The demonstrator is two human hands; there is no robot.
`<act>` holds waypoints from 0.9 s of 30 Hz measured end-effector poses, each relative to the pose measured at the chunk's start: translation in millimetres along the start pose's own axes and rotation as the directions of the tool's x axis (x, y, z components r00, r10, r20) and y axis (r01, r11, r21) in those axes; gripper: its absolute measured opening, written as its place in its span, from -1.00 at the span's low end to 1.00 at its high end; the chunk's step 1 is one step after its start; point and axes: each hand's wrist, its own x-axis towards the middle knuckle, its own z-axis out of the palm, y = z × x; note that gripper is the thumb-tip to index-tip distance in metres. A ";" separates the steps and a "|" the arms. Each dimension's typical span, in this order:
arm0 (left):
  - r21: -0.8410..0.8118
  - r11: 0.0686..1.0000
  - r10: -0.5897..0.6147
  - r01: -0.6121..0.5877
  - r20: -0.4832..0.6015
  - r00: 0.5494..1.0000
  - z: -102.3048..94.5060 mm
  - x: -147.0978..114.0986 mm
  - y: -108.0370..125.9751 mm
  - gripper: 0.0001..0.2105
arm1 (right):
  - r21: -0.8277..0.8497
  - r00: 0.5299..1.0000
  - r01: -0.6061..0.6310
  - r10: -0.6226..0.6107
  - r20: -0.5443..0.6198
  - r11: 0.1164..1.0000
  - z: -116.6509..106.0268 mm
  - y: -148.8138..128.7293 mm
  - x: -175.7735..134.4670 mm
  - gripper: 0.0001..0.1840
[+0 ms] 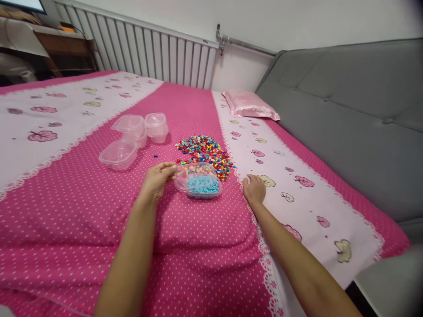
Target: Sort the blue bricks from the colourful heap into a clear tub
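My left hand is closed, thumb and fingers pinching the left edge of a clear plastic lid. The lid is over a clear container, covering its upper left part and set off to the left of it. Small light-blue pieces fill the container; they look like tiny toy bricks. Just behind lies a loose pile of small multicoloured pieces, partly seen through the lid. My right hand rests on the bedspread to the right of the container, its fingers curled in, with nothing visible in them.
Several clear plastic containers stand on the pink dotted bedspread at the left. One dark blue piece lies apart. A pink pillow and grey headboard are at right, a radiator behind. Another person's hand shows top left.
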 end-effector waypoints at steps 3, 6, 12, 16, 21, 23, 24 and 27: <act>0.004 1.000 0.021 -0.021 0.004 1.000 5.4 2.0 -8.2 -0.75 | 0.210 0.987 -0.159 0.162 0.001 0.965 -3.8 -5.9 1.5 -0.54; 0.012 0.999 0.043 -0.043 -0.002 0.999 10.5 4.3 -13.4 -0.72 | 0.527 0.977 -0.195 0.211 0.031 0.827 -10.2 -29.3 -0.9 -0.50; 0.046 0.997 0.061 -0.061 -0.003 0.998 17.1 9.2 -18.8 -0.70 | 0.838 0.975 -0.147 -0.066 0.213 0.525 -17.9 -96.4 -15.0 -0.56; 0.072 0.995 0.065 -0.065 0.004 0.998 19.0 11.4 -22.8 -0.68 | 0.831 0.921 -0.338 -0.026 0.388 0.441 -15.5 -109.7 -27.5 -0.55; 0.096 0.992 0.086 -0.086 -0.002 0.996 26.5 10.6 -30.2 -0.66 | 0.831 0.894 -0.380 -0.068 0.442 0.406 -11.8 -105.6 -43.7 -0.54; 0.105 0.988 0.114 -0.111 -0.018 0.993 29.8 9.9 -33.7 -0.67 | 0.833 0.894 -0.373 -0.082 0.441 0.409 -8.6 -105.1 -47.2 -0.54; 0.114 0.986 0.130 -0.126 -0.027 0.991 30.8 9.7 -35.4 -0.68 | 0.832 0.898 -0.361 -0.083 0.432 0.421 -6.4 -105.2 -48.1 -0.55; 0.156 0.973 0.182 -0.171 -0.058 0.982 30.5 10.4 -39.3 -0.73 | 0.820 0.919 -0.295 -0.091 0.385 0.490 1.2 -104.9 -48.4 -0.59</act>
